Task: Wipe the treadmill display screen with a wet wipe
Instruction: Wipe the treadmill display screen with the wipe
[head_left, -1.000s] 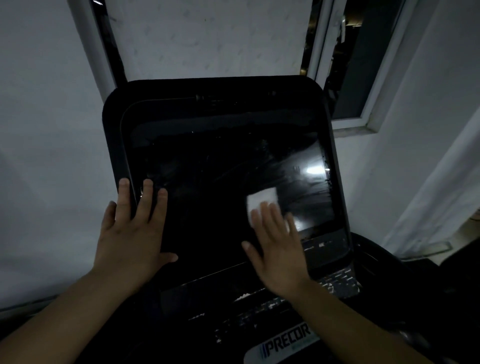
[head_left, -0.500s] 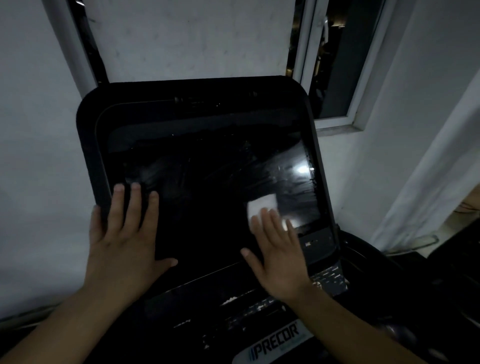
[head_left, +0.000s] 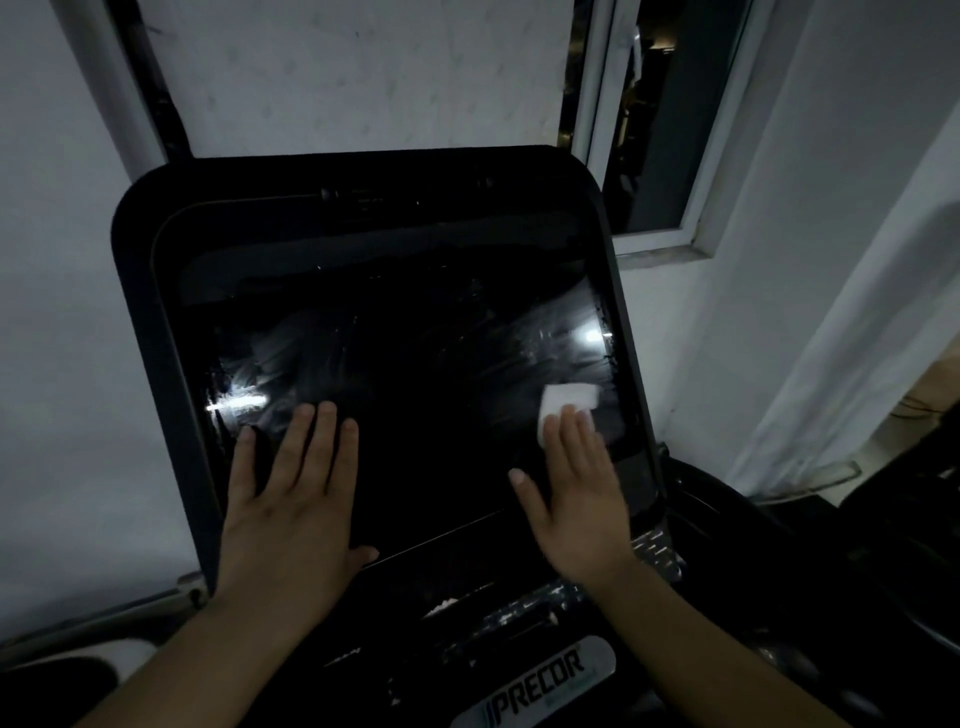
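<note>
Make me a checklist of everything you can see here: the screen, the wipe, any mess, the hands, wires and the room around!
Surface: treadmill display screen is dark and glossy, with streaks and light glare near both side edges.
Job's things: white wet wipe lies flat on the screen near its right edge.
Clutter: nothing seen.
Hands: right hand presses the wipe with straight fingers; left hand rests flat on the screen's lower left.
Cables: a thin dark wire at the far right, too dim to trace.
Surroundings: white walls, window behind, Precor logo plate below.
</note>
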